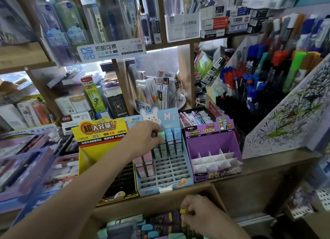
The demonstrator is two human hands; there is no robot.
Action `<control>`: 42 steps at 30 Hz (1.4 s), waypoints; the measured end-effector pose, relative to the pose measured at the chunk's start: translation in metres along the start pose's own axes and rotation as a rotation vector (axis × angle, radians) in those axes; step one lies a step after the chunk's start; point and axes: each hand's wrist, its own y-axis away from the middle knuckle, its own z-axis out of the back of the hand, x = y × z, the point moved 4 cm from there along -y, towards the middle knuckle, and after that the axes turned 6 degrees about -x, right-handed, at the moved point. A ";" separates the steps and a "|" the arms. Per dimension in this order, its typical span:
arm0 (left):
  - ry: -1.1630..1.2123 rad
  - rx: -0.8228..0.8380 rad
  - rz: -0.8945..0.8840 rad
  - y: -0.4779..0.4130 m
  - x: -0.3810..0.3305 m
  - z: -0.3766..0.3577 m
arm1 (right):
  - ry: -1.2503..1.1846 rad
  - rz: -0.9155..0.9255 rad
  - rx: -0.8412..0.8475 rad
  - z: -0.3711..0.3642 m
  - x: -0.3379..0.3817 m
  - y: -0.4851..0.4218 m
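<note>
- Left hand [146,133]: fingers and thumb are curled tight round the top end of the mint-green case [161,134]. The case stands upright, directly below the fingertips, over the back row of the blue display tray [148,191].
- Seating: the lower end of the mint-green case is partly hidden, so it probably sits at a slot mouth rather than fully home. If it is released off-centre, it could catch on a divider and tip forward.
- Immediately right of the fingertips: two blue cases [171,140] stand upright, close against the mint-green case. Sideways pressure from the knuckles during insertion could tilt them or lift them out of their slots.
- Below the wrist, toward the person: two pink cases [144,164] stand in the tray's left columns. The forearm passes just beside them, so a low withdrawal could knock them over.
- Left of the forearm: the yellow display box [92,160] stands touching the tray. A push on the tray could shift both.
- Further right of the left hand: the purple display box [201,149], with bare white dividers, is light card and could slide in the same way.
- Right hand [198,213]: well below the left hand, inside the cardboard box [160,203], it pinches a small yellow item [183,211]. A loose pinch could drop the item back among the mixed stock.
</note>
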 end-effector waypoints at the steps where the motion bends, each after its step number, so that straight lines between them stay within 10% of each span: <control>1: 0.004 -0.004 0.003 0.000 0.000 0.000 | 0.000 0.000 0.001 0.000 0.000 0.000; 26: 0.206 -0.241 0.138 0.119 -0.001 0.024 | -0.035 0.153 -0.074 -0.008 0.002 -0.001; 42: 0.318 0.288 0.633 0.322 0.056 -0.054 | 0.159 0.274 0.144 -0.057 0.032 0.055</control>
